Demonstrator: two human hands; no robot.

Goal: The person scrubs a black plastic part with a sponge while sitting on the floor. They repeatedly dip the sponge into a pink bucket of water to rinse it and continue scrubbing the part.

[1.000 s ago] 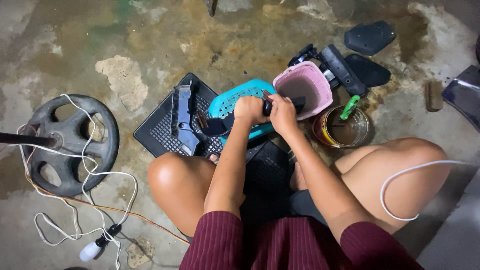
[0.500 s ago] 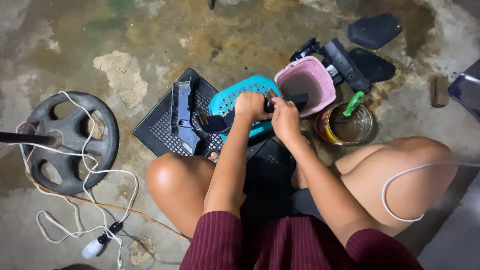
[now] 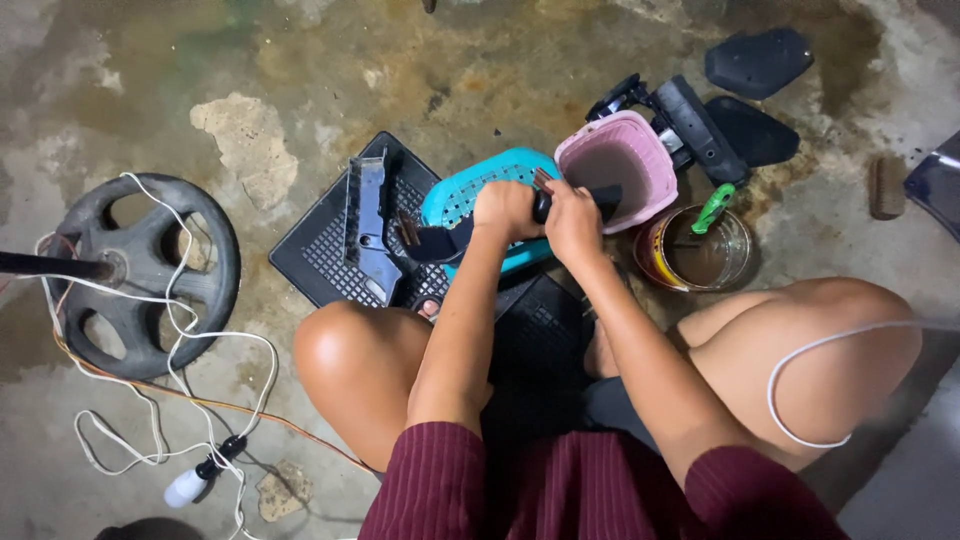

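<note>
Head view: the left hand (image 3: 505, 210) and right hand (image 3: 572, 222) were both closed around a long black plastic part (image 3: 440, 243), held just above the teal basket (image 3: 470, 190) and beside the pink basket (image 3: 620, 165); the work appeared to be mid-handling of that part, and any next move would call for a steady two-handed grip. Close by lay a black mesh tray (image 3: 320, 250) bearing a grey part (image 3: 366, 225), a tin (image 3: 700, 260) holding a green-handled tool (image 3: 713, 207), a wheel (image 3: 130, 270) and a white cable (image 3: 200, 400), crowding the stained floor.
</note>
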